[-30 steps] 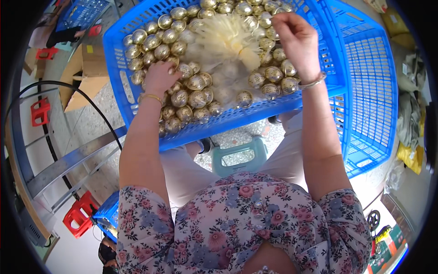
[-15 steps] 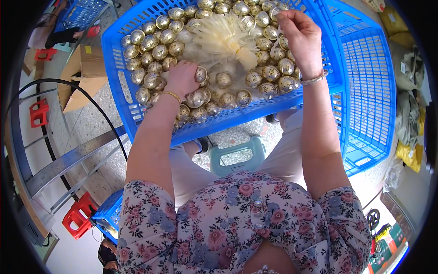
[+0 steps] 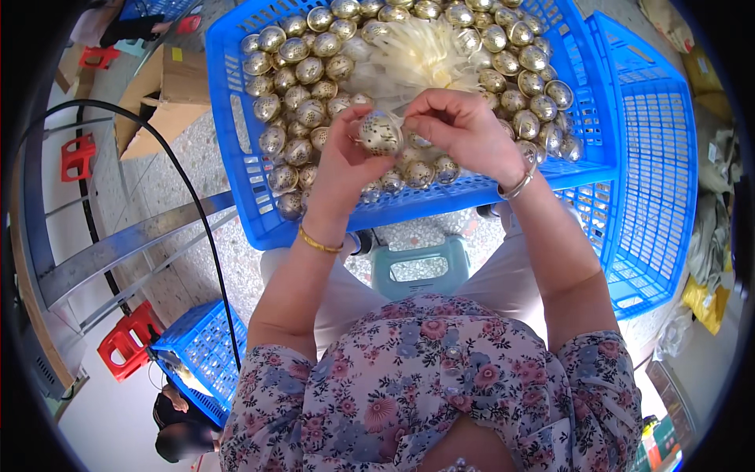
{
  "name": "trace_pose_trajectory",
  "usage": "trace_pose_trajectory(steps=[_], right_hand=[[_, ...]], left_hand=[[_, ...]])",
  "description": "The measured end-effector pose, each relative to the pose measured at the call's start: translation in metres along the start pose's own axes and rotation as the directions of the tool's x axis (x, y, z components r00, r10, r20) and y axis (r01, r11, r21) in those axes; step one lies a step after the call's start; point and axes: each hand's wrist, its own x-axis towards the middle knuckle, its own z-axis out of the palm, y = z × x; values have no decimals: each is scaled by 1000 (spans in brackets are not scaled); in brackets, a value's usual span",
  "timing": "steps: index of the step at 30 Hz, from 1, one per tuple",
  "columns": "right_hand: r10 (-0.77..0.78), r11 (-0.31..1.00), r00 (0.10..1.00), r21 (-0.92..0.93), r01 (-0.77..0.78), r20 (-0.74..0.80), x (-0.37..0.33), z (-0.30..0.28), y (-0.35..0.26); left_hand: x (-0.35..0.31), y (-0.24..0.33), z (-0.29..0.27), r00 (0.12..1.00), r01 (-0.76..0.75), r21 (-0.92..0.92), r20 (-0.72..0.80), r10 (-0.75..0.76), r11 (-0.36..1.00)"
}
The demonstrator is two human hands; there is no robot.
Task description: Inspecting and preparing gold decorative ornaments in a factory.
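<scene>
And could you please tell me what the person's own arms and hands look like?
The left hand and the right hand are ungloved. A gold-coloured bracelet circles the left wrist, and a silver-coloured bangle the right. The short sleeves are pale, printed with pink and blue flowers and dark leaves.

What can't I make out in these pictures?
Head view: whether the right hand's pinched fingertips hold anything; too small to tell.
Head view: part of the gold ball, covered by the left hand.
Head view: how deep the heaped balls lie; the top ones hide what's beneath.
Head view: the blue basket's far rim, cut off by the top edge.
</scene>
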Motion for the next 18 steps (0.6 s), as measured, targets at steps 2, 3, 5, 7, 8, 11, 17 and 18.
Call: trace_pose_trajectory(steps=[2,3,5,7,8,11,17,18], right_hand=[[3,1000,1000,1,-3,19,0,3,1],[3,1000,999,3,-3,33,0,4,1],[15,1000,999,4,-15,45,0,5,0],[31,1000,998,4,-31,53,-1,6,2],[29,1000,999,2,-29,40,-1,6,2],[69,998,997,-17,-68,17,-2,1,-2],[163,984,986,-62,-165,-38,-1,-1,5],[172,981,984,-78,-175,-47,0,-3,6]], left_hand=[[-9,3,5,998,50,-48,-22,-52,998],[-10,4,6,994,99,-92,-35,-103,991],[-9,5,5,993,119,-45,-18,-120,992],[-5,4,3,990,141,-1,1,-141,990],[-2,5,3,995,97,119,14,-99,988],[6,0,-2,998,-57,409,51,40,911],[5,-3,4,995,-79,415,-17,95,906],[6,-3,4,994,-91,436,-16,109,895]])
